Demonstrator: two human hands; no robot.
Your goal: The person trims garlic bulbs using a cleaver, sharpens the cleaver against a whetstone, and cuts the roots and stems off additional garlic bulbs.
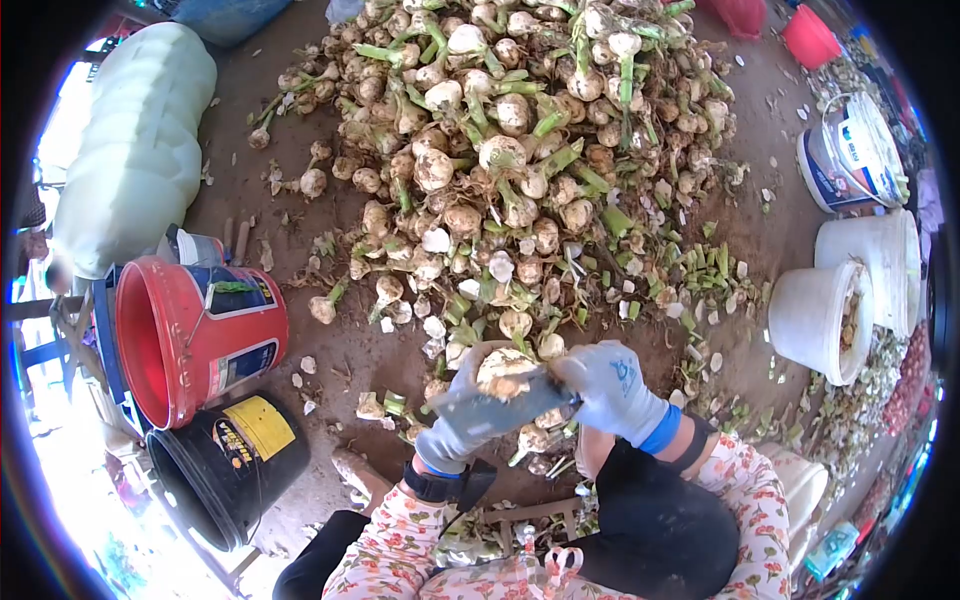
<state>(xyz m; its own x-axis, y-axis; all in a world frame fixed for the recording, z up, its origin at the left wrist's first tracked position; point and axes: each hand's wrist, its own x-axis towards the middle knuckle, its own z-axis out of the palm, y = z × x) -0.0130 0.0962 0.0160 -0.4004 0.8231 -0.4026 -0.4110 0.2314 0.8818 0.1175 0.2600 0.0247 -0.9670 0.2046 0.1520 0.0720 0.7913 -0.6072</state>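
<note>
As I watch, the left grip (pixel 464 380) holds a pale bulb (pixel 505 370) near the pile (pixel 480 180), the right grip (pixel 608 388) closed on a knife (pixel 508 408) at its near side; trimming seems underway; the next stroke would call for a steady hold.
</note>
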